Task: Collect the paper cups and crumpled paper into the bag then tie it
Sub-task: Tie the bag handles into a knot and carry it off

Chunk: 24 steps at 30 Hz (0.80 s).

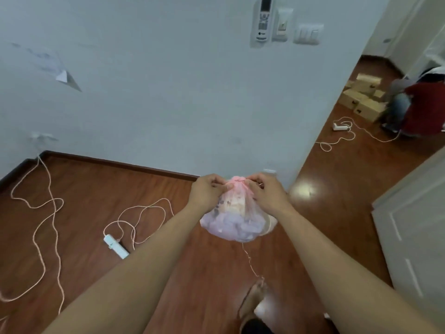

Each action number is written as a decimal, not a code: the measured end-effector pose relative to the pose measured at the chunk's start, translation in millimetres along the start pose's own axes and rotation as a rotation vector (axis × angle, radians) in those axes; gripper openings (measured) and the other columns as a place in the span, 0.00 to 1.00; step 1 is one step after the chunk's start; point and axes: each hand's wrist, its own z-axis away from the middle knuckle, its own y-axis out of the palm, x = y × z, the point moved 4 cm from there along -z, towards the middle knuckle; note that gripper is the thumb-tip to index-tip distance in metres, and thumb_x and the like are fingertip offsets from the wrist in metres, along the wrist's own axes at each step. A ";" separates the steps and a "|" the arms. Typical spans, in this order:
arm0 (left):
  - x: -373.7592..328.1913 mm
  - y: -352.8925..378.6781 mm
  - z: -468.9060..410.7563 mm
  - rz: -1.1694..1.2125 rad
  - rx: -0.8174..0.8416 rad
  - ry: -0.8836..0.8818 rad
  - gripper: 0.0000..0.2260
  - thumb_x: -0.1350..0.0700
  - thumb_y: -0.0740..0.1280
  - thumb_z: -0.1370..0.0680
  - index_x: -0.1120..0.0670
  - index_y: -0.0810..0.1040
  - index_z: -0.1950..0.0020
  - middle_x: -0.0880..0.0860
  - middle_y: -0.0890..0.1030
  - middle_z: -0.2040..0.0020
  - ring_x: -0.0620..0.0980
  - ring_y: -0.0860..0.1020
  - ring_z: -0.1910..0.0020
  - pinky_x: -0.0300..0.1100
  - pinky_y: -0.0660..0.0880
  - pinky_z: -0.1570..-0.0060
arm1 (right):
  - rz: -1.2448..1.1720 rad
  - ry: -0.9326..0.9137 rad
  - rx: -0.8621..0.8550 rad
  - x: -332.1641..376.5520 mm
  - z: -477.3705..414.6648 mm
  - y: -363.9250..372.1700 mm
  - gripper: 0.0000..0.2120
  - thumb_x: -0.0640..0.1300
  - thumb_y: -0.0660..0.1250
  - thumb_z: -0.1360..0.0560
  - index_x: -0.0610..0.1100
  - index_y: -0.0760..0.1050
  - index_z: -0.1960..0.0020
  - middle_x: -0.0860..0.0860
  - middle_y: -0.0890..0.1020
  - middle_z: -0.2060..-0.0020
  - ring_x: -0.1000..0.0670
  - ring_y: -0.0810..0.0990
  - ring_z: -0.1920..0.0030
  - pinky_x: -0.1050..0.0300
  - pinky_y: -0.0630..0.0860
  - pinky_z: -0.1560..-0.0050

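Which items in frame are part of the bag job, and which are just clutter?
Job: bag, full, with bunched top; left hand and right hand, both pinching that top.
Clutter: power strip and cord on the floor; cardboard boxes; wall remote.

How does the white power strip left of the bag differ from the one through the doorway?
The near white plastic power strip lies left of the pink translucent plastic bag; the far white power strip lies beyond the doorway near tan cardboard boxes. The near one looks larger and lies diagonally; the far one looks small and nearly level. Both are white and rest on brown wood floor.
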 end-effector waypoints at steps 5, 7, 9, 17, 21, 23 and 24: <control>28.3 -19.8 -57.7 -0.023 -0.039 -0.056 0.06 0.53 0.82 0.25 0.53 0.88 0.55 0.53 0.89 0.57 0.48 0.83 0.64 0.38 0.79 0.64 | -0.020 0.005 0.080 -15.3 -68.5 48.7 0.05 0.44 0.74 0.17 0.45 0.88 0.45 0.58 0.86 0.55 0.68 0.80 0.54 0.78 0.70 0.54; 35.8 -24.9 -86.5 -0.049 -0.051 -0.087 0.05 0.54 0.82 0.25 0.53 0.89 0.54 0.52 0.89 0.57 0.49 0.83 0.65 0.34 0.78 0.68 | -0.044 0.017 0.118 -24.0 -99.1 64.6 0.04 0.43 0.74 0.17 0.45 0.88 0.45 0.58 0.87 0.54 0.67 0.81 0.53 0.76 0.71 0.53; 44.1 -26.9 -116.7 -0.075 -0.034 -0.129 0.04 0.53 0.82 0.25 0.50 0.89 0.56 0.51 0.89 0.59 0.51 0.84 0.65 0.39 0.80 0.65 | -0.064 0.055 0.166 -35.3 -128.6 79.8 0.04 0.43 0.74 0.18 0.47 0.88 0.45 0.58 0.88 0.53 0.64 0.84 0.52 0.67 0.76 0.48; 69.1 -17.3 -222.1 -0.167 -0.017 -0.227 0.04 0.51 0.80 0.24 0.49 0.90 0.54 0.45 0.89 0.58 0.45 0.86 0.63 0.37 0.79 0.58 | -0.081 0.140 0.302 -74.8 -228.2 109.6 0.06 0.45 0.74 0.18 0.51 0.88 0.43 0.61 0.88 0.49 0.62 0.85 0.47 0.65 0.78 0.44; 86.8 -11.2 -264.0 -0.283 0.055 -0.219 0.03 0.49 0.78 0.23 0.46 0.91 0.55 0.41 0.89 0.59 0.39 0.85 0.60 0.33 0.75 0.59 | -0.069 0.185 0.330 -96.9 -257.3 127.4 0.04 0.45 0.74 0.18 0.55 0.85 0.48 0.58 0.88 0.47 0.58 0.85 0.48 0.64 0.77 0.46; 96.3 -8.5 -285.9 -0.300 0.089 -0.217 0.02 0.46 0.78 0.24 0.42 0.90 0.57 0.40 0.88 0.59 0.38 0.85 0.58 0.36 0.77 0.56 | -0.060 0.211 0.340 -108.3 -271.3 138.0 0.06 0.46 0.74 0.18 0.58 0.84 0.49 0.58 0.88 0.48 0.60 0.84 0.49 0.66 0.76 0.48; 101.0 -7.4 -298.0 -0.306 0.100 -0.219 0.03 0.44 0.78 0.26 0.38 0.89 0.59 0.40 0.88 0.58 0.39 0.85 0.55 0.39 0.79 0.54 | -0.060 0.234 0.342 -114.8 -279.6 143.9 0.06 0.46 0.74 0.18 0.57 0.85 0.49 0.58 0.88 0.48 0.61 0.84 0.49 0.66 0.76 0.48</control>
